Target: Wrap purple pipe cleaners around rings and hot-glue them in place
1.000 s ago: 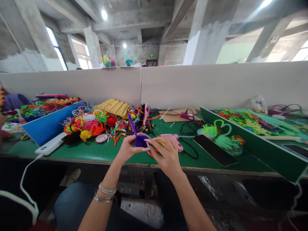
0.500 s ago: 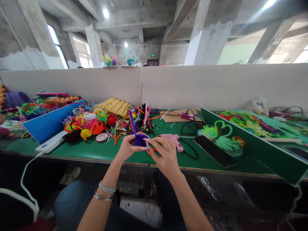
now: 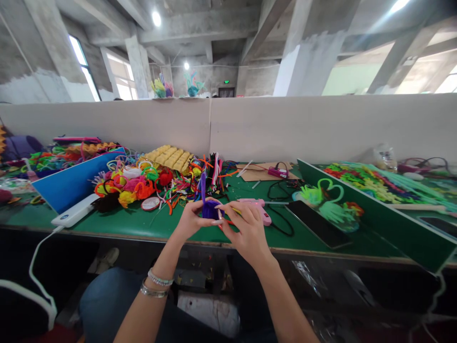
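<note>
One purple fuzzy bundle [image 3: 211, 211] is held above the green table [image 3: 143, 226], to the left of the pink glue gun [image 3: 266, 217] and near it; a purple stem [image 3: 203, 190] stands up from the bundle. The left hand [image 3: 190, 220] clasps it between thumb and fingers on the side away from the glue gun. The right hand [image 3: 247, 228], partly in front of the glue gun, pinches the bundle's edge nearest the glue gun with thumb and fingertips; the exact strand is too small to make out. A black phone [image 3: 317, 224] lies right of the glue gun; farther right are green swan-shaped pieces [image 3: 330, 210] and a dark green board [image 3: 392, 233]. Behind the glue gun lies brown cardboard [image 3: 255, 176]. Well left of it are multicoloured fuzzy pieces [image 3: 135, 186], a yellow egg-tray-like sheet [image 3: 169, 158] and a blue board [image 3: 76, 181]
</note>
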The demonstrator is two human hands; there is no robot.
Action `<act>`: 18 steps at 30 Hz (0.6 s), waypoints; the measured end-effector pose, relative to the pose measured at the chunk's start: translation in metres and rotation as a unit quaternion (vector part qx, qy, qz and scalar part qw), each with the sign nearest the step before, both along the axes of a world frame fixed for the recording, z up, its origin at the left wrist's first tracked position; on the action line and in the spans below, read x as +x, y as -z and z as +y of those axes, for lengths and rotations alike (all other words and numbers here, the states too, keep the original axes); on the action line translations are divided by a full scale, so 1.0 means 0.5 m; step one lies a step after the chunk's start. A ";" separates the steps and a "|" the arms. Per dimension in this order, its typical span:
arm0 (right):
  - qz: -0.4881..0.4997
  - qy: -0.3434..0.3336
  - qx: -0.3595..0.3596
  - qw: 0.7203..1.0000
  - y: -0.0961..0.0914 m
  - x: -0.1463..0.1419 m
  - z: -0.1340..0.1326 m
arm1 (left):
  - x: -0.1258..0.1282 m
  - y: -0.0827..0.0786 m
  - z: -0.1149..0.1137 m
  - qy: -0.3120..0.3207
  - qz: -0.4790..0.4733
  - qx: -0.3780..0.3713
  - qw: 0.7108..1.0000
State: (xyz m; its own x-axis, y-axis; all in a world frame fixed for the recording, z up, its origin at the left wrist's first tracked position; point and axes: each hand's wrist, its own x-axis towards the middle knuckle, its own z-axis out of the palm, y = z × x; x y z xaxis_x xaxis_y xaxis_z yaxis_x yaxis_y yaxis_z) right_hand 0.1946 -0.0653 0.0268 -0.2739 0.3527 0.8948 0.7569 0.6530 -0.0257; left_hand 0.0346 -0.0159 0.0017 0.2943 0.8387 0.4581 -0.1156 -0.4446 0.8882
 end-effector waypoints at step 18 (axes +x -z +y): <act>-0.007 0.003 -0.034 0.999 0.008 -0.003 0.005 | -0.004 0.004 0.004 -0.006 -0.003 -0.012 1.000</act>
